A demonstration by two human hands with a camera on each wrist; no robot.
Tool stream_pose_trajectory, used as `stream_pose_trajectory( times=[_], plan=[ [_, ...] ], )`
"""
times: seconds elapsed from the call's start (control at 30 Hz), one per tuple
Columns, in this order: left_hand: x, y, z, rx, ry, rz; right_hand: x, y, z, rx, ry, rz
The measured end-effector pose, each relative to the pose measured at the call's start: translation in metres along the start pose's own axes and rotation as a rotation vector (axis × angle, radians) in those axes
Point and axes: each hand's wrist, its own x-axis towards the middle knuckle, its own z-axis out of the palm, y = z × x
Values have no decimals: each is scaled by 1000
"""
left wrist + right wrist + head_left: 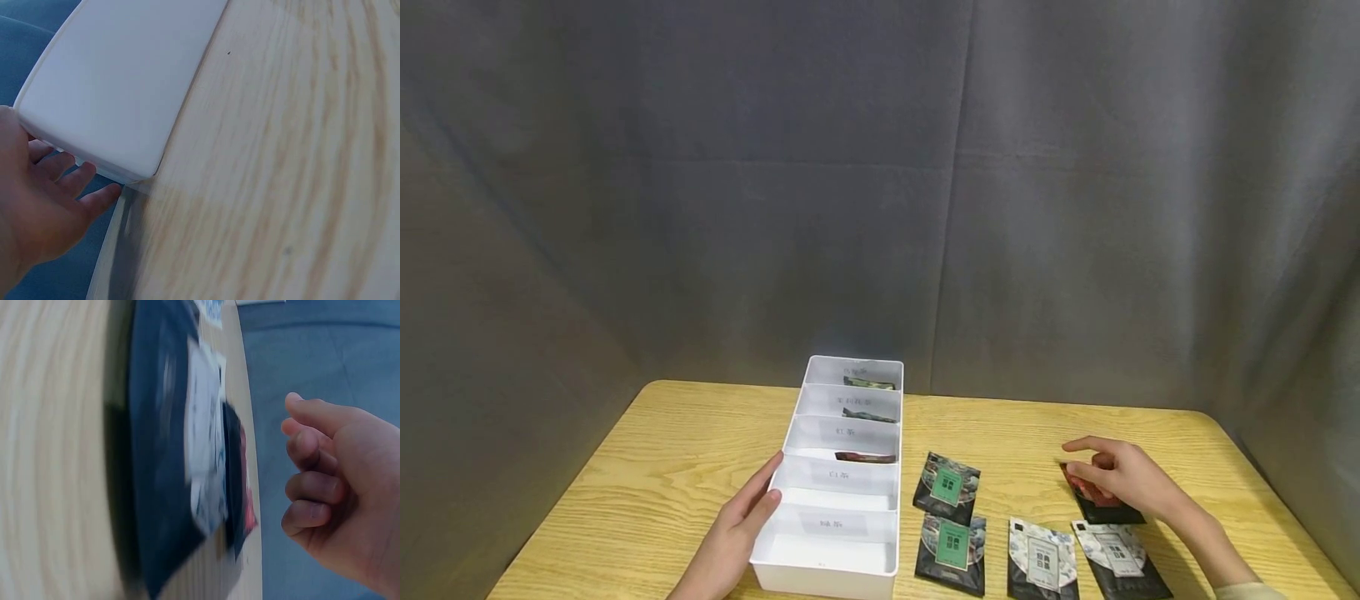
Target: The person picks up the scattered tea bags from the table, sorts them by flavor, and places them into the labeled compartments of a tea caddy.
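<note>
A long white box (823,562) with several labelled compartments stands on the table. My left hand (733,529) rests against its left side, thumb at the rim. In the left wrist view the fingers of my left hand (53,200) lie loosely along the edge of the white box (119,81). At the right, my right hand (1123,479) hovers over a red and black tea sachet (1112,510), partly hiding it. In the right wrist view, my right hand (340,481) has loosely bent fingers holding nothing, apart from the red tea sachet (240,481).
Two green-labelled tea sachets (951,487) lie just right of the box. Two white and black tea sachets (1042,558) lie near the front edge. Single sachets stand in the three far compartments, including a red one (865,457). A grey curtain (880,208) hangs behind the table.
</note>
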Motion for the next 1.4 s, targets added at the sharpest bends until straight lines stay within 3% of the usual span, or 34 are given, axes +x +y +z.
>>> stream_pose_trajectory(
  times=[0.33, 0.7, 1.1, 1.4],
  plan=[
    [-1, 1, -1, -1, 2, 8, -10, 25, -15, -74, -11, 31],
    [-1, 0, -1, 0, 5, 6, -16, 41, -24, -76, -49, 74],
    [0, -1, 0, 8, 1, 9, -19, 54, -27, 1, -171, 85],
    [1, -3, 1, -4, 4, 15, -17, 56, -28, 64, -199, 102]
  ],
)
